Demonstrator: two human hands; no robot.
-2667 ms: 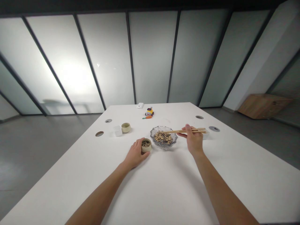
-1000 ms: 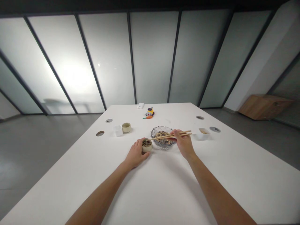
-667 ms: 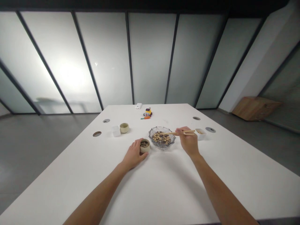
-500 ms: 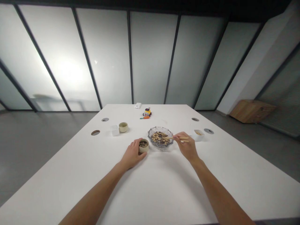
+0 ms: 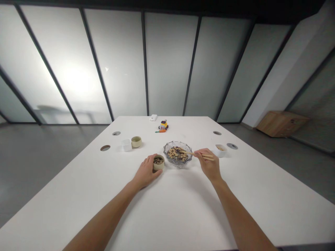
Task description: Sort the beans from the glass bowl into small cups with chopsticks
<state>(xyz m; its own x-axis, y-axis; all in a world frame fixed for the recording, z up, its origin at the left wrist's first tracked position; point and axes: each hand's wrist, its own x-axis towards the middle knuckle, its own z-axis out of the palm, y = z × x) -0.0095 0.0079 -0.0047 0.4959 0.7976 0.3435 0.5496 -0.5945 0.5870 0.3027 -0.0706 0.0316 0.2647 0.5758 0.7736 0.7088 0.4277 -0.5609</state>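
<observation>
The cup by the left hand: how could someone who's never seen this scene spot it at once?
On the white table, find the glass bowl near the middle. Just left of it, the left hand curls around a small cup. Unlike the other cup farther back, it has a hand on it and dark seeds inside.

The left grip hugs a cup; the right grip holds chopsticks over a glass bowl.

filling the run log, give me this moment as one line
left hand: around nearer cup | right hand: holding chopsticks, tips at nuts in glass bowl | farther back: toy car
</observation>
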